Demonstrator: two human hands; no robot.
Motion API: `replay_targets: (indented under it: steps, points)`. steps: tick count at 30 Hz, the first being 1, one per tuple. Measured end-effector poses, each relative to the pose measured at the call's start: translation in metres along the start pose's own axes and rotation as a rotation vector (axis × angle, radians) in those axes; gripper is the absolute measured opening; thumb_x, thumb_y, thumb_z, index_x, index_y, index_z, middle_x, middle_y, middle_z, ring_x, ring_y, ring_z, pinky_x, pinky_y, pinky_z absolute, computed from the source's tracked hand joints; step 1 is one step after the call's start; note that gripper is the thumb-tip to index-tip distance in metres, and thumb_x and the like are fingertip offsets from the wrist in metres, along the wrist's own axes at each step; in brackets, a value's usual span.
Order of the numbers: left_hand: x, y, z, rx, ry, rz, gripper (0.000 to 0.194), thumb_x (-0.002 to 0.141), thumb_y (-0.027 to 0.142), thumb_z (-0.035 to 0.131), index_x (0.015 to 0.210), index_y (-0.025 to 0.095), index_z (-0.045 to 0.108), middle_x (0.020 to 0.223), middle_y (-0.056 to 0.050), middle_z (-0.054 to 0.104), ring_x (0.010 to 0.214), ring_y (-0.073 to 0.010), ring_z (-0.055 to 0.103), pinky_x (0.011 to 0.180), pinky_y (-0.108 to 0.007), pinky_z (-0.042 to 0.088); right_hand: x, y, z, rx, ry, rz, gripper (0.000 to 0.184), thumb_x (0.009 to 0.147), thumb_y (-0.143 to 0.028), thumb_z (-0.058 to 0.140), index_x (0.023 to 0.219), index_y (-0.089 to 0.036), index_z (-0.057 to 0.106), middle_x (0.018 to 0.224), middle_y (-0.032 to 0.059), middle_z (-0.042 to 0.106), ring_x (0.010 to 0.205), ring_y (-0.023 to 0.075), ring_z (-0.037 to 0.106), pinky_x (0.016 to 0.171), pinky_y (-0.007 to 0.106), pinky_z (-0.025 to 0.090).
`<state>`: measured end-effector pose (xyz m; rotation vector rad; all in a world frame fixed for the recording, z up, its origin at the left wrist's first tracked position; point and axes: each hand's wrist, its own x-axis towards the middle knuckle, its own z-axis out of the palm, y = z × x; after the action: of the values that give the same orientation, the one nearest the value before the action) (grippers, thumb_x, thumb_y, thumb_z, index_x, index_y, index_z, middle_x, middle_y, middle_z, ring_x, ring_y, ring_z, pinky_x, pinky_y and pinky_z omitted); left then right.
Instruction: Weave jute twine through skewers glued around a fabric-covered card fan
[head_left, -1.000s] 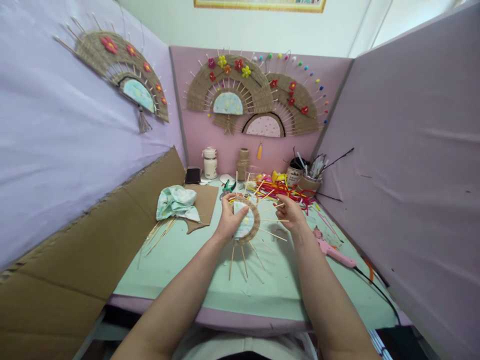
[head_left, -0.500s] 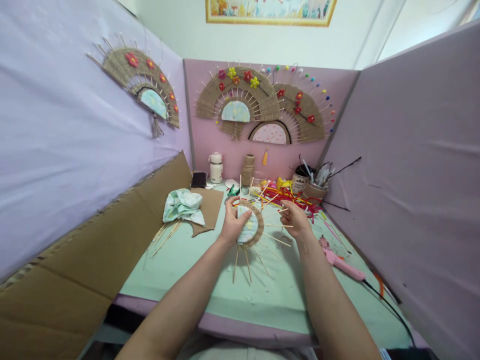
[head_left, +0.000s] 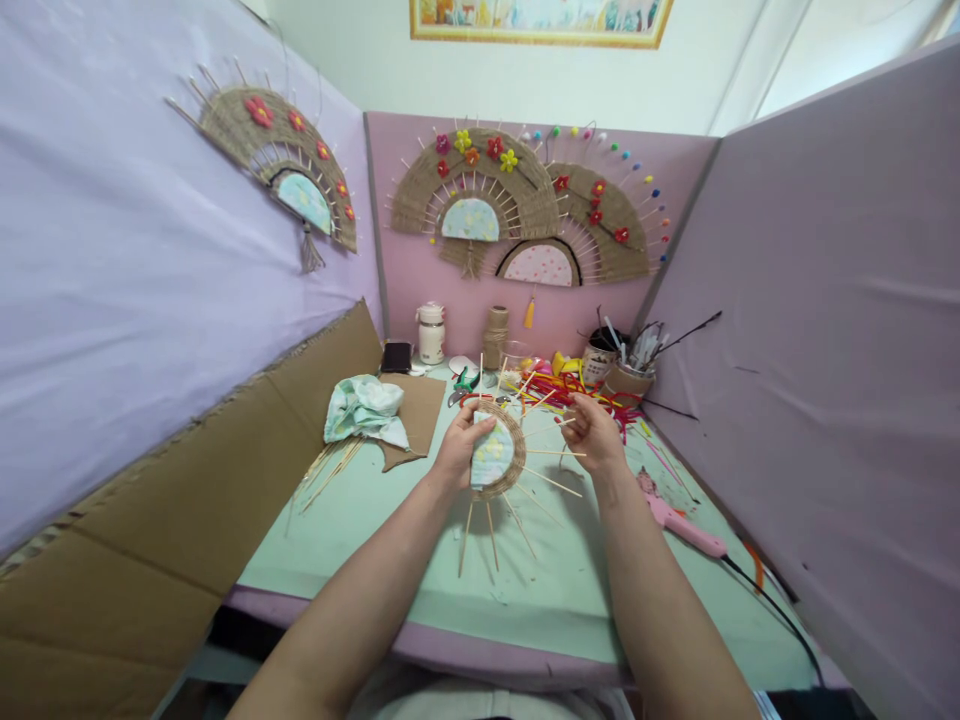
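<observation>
My left hand (head_left: 456, 447) is closed on the straight edge of a half-round fan piece (head_left: 493, 455), its thumb lying on the front. Pale flowered cloth covers the middle, with a woven twine band around the curve. Thin wooden sticks (head_left: 553, 482) fan out from that band to the top, right and bottom. At the right-hand stick tips, my right hand (head_left: 592, 432) has its fingers curled together in a pinch. A thin brownish strand of twine (head_left: 564, 456) hangs below those fingers; the pinch point itself is partly hidden.
A pink glue gun (head_left: 686, 528) with a black cord lies at right. Green-handled pliers (head_left: 465, 382), a twine spool (head_left: 496, 338), a white bottle (head_left: 431, 333) and red pipe cleaners (head_left: 562, 388) are behind. Crumpled cloth (head_left: 364, 408) rests on cardboard (head_left: 420, 410) at left. Finished fans (head_left: 472, 180) hang behind.
The camera view has tilted and shifted slightly. My left thumb has moved up and left on the cloth, showing more of it. My right hand stays pinched by the stick tips.
</observation>
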<state>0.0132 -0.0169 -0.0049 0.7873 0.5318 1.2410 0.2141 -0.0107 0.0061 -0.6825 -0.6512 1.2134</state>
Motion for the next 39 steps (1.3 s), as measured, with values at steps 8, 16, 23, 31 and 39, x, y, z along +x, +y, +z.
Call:
replay_targets:
  steps: [8, 16, 23, 31, 39]
  points:
    - [-0.005, -0.001, 0.001, 0.136, -0.115, -0.22, 0.046, 0.056, 0.017, 0.077, 0.099, 0.017, 0.058, 0.071, -0.001, 0.067, 0.056, -0.0135, 0.063, 0.056, -0.024, 0.049, 0.002, -0.009, -0.01, 0.202, -0.024, 0.024, 0.016, 0.066, -0.017, 0.069, 0.07, -0.017, 0.054, 0.055, -0.0083, 0.048, 0.037, 0.0005, 0.026, 0.032, 0.012, 0.023]
    - [-0.003, -0.007, -0.002, 0.182, -0.11, -0.295, 0.039, 0.058, 0.013, 0.074, 0.094, 0.015, 0.058, 0.065, -0.002, 0.066, 0.051, -0.0134, 0.062, 0.051, -0.023, 0.048, -0.004, -0.017, -0.006, 0.238, -0.057, -0.075, 0.009, 0.069, -0.02, 0.064, 0.074, -0.018, 0.057, 0.058, -0.007, 0.049, 0.04, 0.0019, 0.029, 0.034, 0.013, 0.027]
    - [0.004, 0.003, -0.003, 0.021, 0.042, -0.11, 0.039, 0.06, 0.013, 0.071, 0.097, 0.017, 0.057, 0.069, -0.001, 0.067, 0.056, -0.0142, 0.063, 0.055, -0.024, 0.05, -0.003, -0.007, 0.0, -0.032, 0.002, -0.08, 0.022, 0.062, -0.029, 0.073, 0.066, -0.019, 0.054, 0.043, -0.012, 0.023, 0.038, 0.0042, 0.019, 0.033, 0.016, 0.016]
    - [0.01, 0.009, -0.008, -0.063, 0.22, 0.094, 0.041, 0.061, 0.014, 0.071, 0.1, 0.018, 0.057, 0.073, 0.0, 0.067, 0.059, -0.013, 0.063, 0.06, -0.025, 0.05, -0.02, 0.01, 0.012, -0.802, -0.26, 0.076, 0.022, 0.063, -0.038, 0.074, 0.068, -0.016, 0.069, 0.048, -0.005, 0.045, 0.04, 0.0042, 0.028, 0.038, 0.021, 0.017]
    - [0.008, 0.011, -0.005, -0.102, 0.212, 0.095, 0.039, 0.063, 0.014, 0.069, 0.097, 0.022, 0.051, 0.078, 0.002, 0.068, 0.067, -0.0137, 0.065, 0.066, -0.027, 0.051, -0.025, 0.008, 0.017, -0.796, -0.379, 0.119, 0.024, 0.064, -0.039, 0.073, 0.061, -0.017, 0.066, 0.045, -0.0051, 0.044, 0.041, 0.0049, 0.027, 0.039, 0.02, 0.016]
